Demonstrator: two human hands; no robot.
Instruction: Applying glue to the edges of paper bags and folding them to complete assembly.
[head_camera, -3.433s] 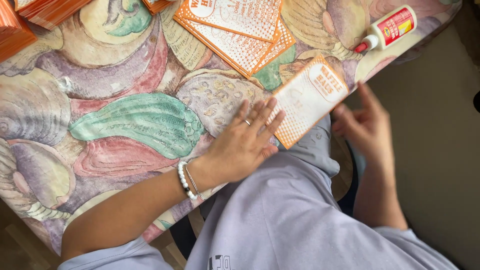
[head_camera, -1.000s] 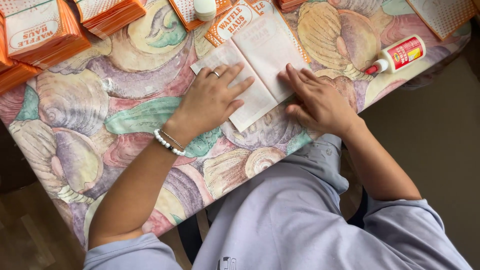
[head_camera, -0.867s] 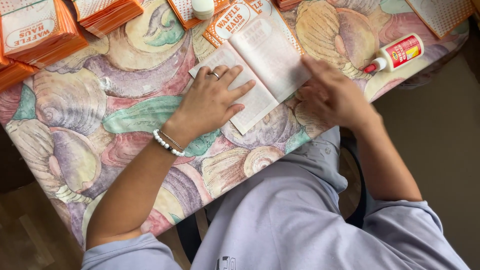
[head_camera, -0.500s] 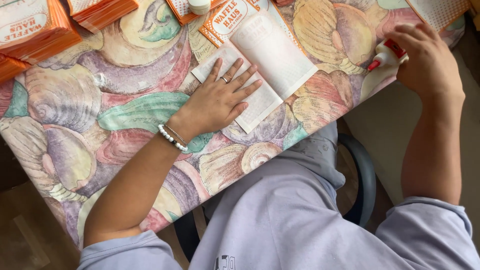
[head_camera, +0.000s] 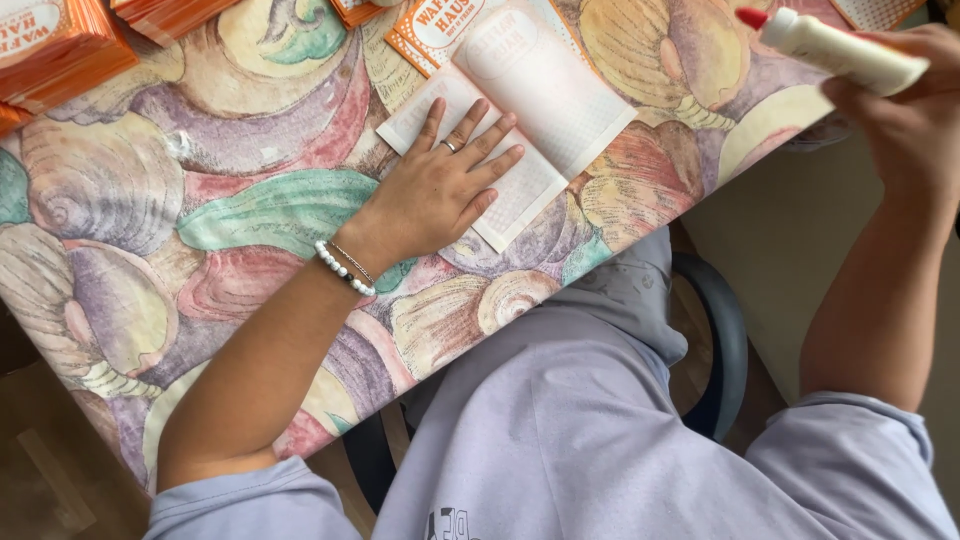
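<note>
Unfolded paper carton blank, pale inner face up with a faint orange check pattern and fold creases, lying flat on the shell-patterned surface near its front edge. The left hand rests open, fingers spread, palm down on one flap, seemingly pinning it flat. The right hand is closed round a white glue bottle, red tip pointing toward the blank, raised beyond the surface's edge. Orange printed blanks are stacked along the far side.
</note>
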